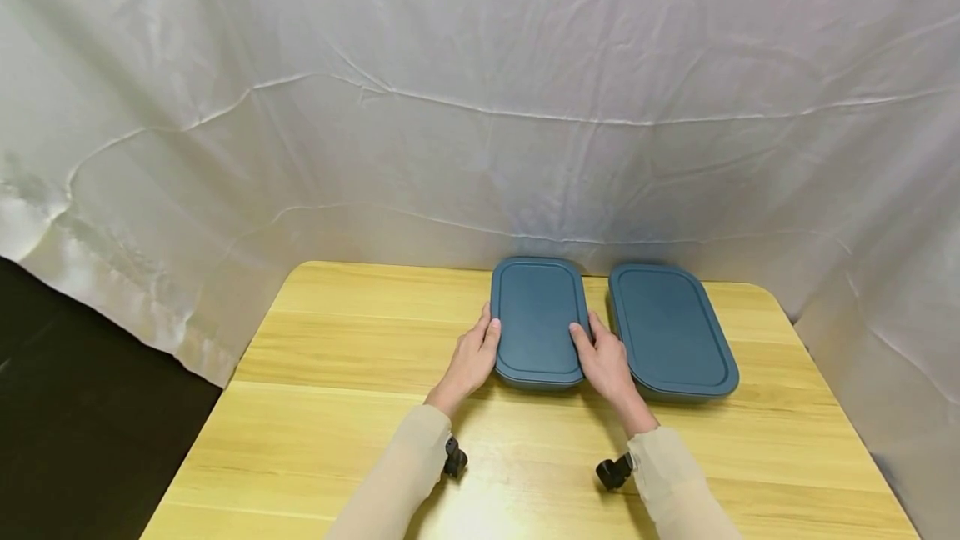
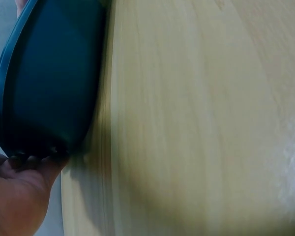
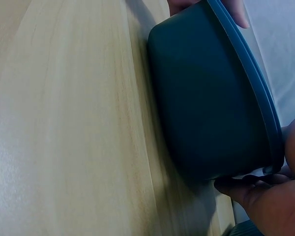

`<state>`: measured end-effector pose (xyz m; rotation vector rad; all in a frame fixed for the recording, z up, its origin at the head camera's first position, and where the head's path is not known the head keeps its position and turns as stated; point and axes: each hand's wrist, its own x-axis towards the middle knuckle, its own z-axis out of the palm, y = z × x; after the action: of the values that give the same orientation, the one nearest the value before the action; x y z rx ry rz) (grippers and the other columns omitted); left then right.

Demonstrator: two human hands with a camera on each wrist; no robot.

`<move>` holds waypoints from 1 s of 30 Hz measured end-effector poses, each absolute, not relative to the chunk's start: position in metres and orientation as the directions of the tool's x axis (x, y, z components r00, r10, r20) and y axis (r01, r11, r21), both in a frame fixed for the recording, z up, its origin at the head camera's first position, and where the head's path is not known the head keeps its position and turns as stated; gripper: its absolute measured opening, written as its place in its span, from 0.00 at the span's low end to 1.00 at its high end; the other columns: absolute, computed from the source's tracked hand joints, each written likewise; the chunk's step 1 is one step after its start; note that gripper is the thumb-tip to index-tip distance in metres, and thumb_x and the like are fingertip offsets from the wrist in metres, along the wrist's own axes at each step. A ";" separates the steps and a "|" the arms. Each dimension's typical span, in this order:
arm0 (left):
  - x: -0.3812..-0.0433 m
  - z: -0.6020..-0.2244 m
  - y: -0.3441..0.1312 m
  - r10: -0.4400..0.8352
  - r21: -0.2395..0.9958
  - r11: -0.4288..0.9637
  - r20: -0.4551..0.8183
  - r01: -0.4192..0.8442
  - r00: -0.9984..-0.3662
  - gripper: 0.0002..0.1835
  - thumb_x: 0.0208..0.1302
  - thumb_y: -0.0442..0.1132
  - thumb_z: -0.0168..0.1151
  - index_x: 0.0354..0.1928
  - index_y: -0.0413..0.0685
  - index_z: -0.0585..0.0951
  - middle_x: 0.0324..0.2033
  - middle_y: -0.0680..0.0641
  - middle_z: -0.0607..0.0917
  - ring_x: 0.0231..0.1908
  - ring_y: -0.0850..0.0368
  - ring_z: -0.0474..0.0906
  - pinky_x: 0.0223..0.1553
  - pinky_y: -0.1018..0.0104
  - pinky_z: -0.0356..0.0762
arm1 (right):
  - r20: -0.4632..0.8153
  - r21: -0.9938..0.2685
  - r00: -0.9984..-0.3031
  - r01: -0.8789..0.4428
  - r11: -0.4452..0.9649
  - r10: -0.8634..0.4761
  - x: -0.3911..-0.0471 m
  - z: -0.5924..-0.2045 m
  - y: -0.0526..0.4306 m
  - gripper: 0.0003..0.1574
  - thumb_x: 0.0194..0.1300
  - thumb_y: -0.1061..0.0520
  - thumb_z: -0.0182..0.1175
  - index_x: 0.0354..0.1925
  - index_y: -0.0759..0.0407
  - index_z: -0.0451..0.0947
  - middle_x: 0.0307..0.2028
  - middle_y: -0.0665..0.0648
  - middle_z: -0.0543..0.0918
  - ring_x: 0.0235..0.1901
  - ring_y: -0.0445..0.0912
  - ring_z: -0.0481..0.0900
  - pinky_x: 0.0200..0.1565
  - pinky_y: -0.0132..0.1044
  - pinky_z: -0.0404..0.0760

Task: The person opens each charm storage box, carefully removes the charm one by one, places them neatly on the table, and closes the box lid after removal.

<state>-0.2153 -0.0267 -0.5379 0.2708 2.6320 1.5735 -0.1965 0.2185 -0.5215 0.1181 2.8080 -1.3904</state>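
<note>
Both hands hold a blue rectangular food container (image 1: 538, 319) with a flat lid, one at each long side. My left hand (image 1: 472, 357) grips its left edge, thumb at the lid's rim, fingers along the side wall. On the right edge, my right hand (image 1: 606, 363) has its thumb on top of the lid and its fingers below the rim, as the right wrist view shows at the container's wall (image 3: 211, 93). Whether the base touches the table cannot be told. A second container (image 1: 675, 327) of the same kind lies just right of my right hand.
The wooden table (image 1: 315, 432) has rounded far corners. A pale cloth curtain (image 1: 525, 165) hangs right behind its far edge and along the sides. Each wrist wears a small black camera (image 1: 615, 472). A dark area (image 1: 75, 423) lies left of the table.
</note>
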 end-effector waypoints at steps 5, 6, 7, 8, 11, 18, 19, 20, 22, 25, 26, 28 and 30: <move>-0.216 -0.539 -0.026 0.183 0.875 0.470 0.027 0.112 -0.983 0.36 0.87 0.57 0.33 0.84 0.40 0.53 0.80 0.38 0.63 0.79 0.40 0.60 0.82 0.45 0.59 | -0.036 -0.796 -0.998 0.065 0.602 0.060 -0.196 -0.521 0.218 0.45 0.86 0.41 0.45 0.83 0.68 0.48 0.78 0.73 0.62 0.77 0.66 0.63 0.77 0.63 0.66; -0.216 -0.539 -0.026 0.183 0.876 0.469 0.027 0.112 -0.983 0.36 0.87 0.57 0.33 0.84 0.39 0.53 0.80 0.38 0.63 0.80 0.39 0.60 0.82 0.45 0.58 | -0.036 -0.796 -0.998 0.064 0.602 0.059 -0.196 -0.521 0.218 0.45 0.86 0.41 0.45 0.83 0.68 0.48 0.78 0.73 0.62 0.77 0.66 0.62 0.77 0.63 0.66; -0.217 -0.539 -0.026 0.184 0.876 0.468 0.028 0.113 -0.983 0.36 0.87 0.57 0.33 0.84 0.39 0.54 0.80 0.38 0.63 0.80 0.39 0.60 0.82 0.45 0.58 | -0.035 -0.796 -0.998 0.063 0.602 0.058 -0.197 -0.521 0.218 0.45 0.86 0.41 0.45 0.83 0.68 0.48 0.78 0.73 0.62 0.77 0.66 0.62 0.77 0.63 0.66; -0.217 -0.539 -0.026 0.183 0.876 0.468 0.028 0.112 -0.983 0.36 0.87 0.57 0.33 0.84 0.39 0.54 0.80 0.38 0.63 0.80 0.39 0.60 0.82 0.45 0.58 | -0.034 -0.795 -0.998 0.061 0.603 0.057 -0.197 -0.521 0.218 0.45 0.86 0.42 0.45 0.83 0.68 0.48 0.78 0.73 0.62 0.77 0.66 0.62 0.77 0.63 0.66; -0.216 -0.537 -0.025 0.180 0.877 0.468 0.026 0.109 -0.983 0.36 0.87 0.57 0.34 0.84 0.40 0.54 0.80 0.38 0.63 0.80 0.40 0.60 0.82 0.46 0.58 | -0.033 -0.793 -0.998 0.061 0.606 0.058 -0.197 -0.521 0.218 0.44 0.86 0.42 0.45 0.83 0.68 0.48 0.78 0.73 0.62 0.77 0.67 0.62 0.77 0.63 0.66; -0.216 -0.536 -0.024 0.173 0.879 0.467 0.020 0.099 -0.985 0.35 0.88 0.56 0.32 0.84 0.42 0.53 0.80 0.40 0.63 0.80 0.41 0.60 0.82 0.47 0.58 | -0.035 -0.785 -0.997 0.066 0.616 0.062 -0.196 -0.520 0.217 0.45 0.86 0.42 0.46 0.83 0.68 0.48 0.77 0.74 0.62 0.77 0.67 0.62 0.77 0.64 0.66; -0.216 -0.537 -0.024 0.174 0.878 0.468 0.019 0.100 -0.985 0.35 0.88 0.56 0.32 0.84 0.42 0.53 0.80 0.40 0.63 0.80 0.41 0.60 0.82 0.47 0.58 | -0.035 -0.785 -0.997 0.067 0.615 0.064 -0.196 -0.520 0.217 0.45 0.86 0.42 0.46 0.83 0.68 0.48 0.77 0.74 0.63 0.77 0.67 0.62 0.77 0.64 0.66; -0.216 -0.537 -0.023 0.175 0.877 0.470 0.021 0.102 -0.984 0.34 0.88 0.55 0.32 0.84 0.43 0.53 0.80 0.40 0.63 0.80 0.40 0.60 0.82 0.46 0.58 | -0.036 -0.786 -0.997 0.069 0.615 0.065 -0.196 -0.520 0.217 0.45 0.86 0.42 0.46 0.83 0.68 0.48 0.77 0.74 0.63 0.77 0.67 0.62 0.77 0.64 0.66; -0.216 -0.537 -0.023 0.179 0.874 0.473 0.026 0.109 -0.983 0.34 0.88 0.55 0.32 0.84 0.42 0.53 0.80 0.39 0.63 0.80 0.40 0.60 0.82 0.45 0.59 | -0.038 -0.787 -0.997 0.071 0.613 0.066 -0.196 -0.520 0.217 0.45 0.86 0.41 0.45 0.83 0.68 0.48 0.77 0.75 0.63 0.76 0.68 0.63 0.76 0.64 0.67; -0.217 -0.537 -0.023 0.184 0.871 0.479 0.023 0.110 -0.983 0.34 0.88 0.55 0.31 0.84 0.43 0.52 0.80 0.40 0.63 0.80 0.40 0.60 0.82 0.45 0.58 | -0.040 -0.788 -0.997 0.074 0.611 0.069 -0.196 -0.520 0.217 0.45 0.86 0.41 0.44 0.83 0.68 0.48 0.76 0.75 0.64 0.76 0.68 0.64 0.76 0.64 0.68; -0.217 -0.536 -0.023 0.184 0.871 0.479 0.021 0.108 -0.983 0.34 0.88 0.55 0.32 0.84 0.44 0.52 0.80 0.40 0.63 0.80 0.40 0.60 0.82 0.45 0.58 | -0.040 -0.788 -0.997 0.073 0.612 0.069 -0.196 -0.519 0.217 0.45 0.86 0.41 0.44 0.83 0.68 0.48 0.76 0.75 0.64 0.76 0.68 0.64 0.76 0.64 0.68; -0.217 -0.534 -0.023 0.187 0.872 0.479 0.007 0.097 -0.982 0.34 0.88 0.56 0.32 0.85 0.45 0.52 0.80 0.41 0.62 0.80 0.41 0.59 0.82 0.46 0.57 | -0.036 -0.787 -0.997 0.071 0.613 0.069 -0.196 -0.519 0.217 0.45 0.86 0.41 0.44 0.83 0.69 0.48 0.76 0.75 0.64 0.76 0.67 0.64 0.76 0.64 0.68; -0.217 -0.532 -0.023 0.188 0.874 0.477 -0.001 0.091 -0.982 0.35 0.88 0.56 0.31 0.85 0.44 0.51 0.80 0.41 0.61 0.80 0.42 0.58 0.83 0.47 0.57 | -0.032 -0.786 -0.997 0.068 0.615 0.069 -0.196 -0.518 0.217 0.44 0.87 0.42 0.44 0.83 0.69 0.48 0.77 0.74 0.64 0.76 0.67 0.63 0.76 0.63 0.68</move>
<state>-0.2165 -0.0230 -0.5321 0.2472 2.6162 1.5389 -0.1964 0.2167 -0.5183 0.1194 2.8240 -1.3738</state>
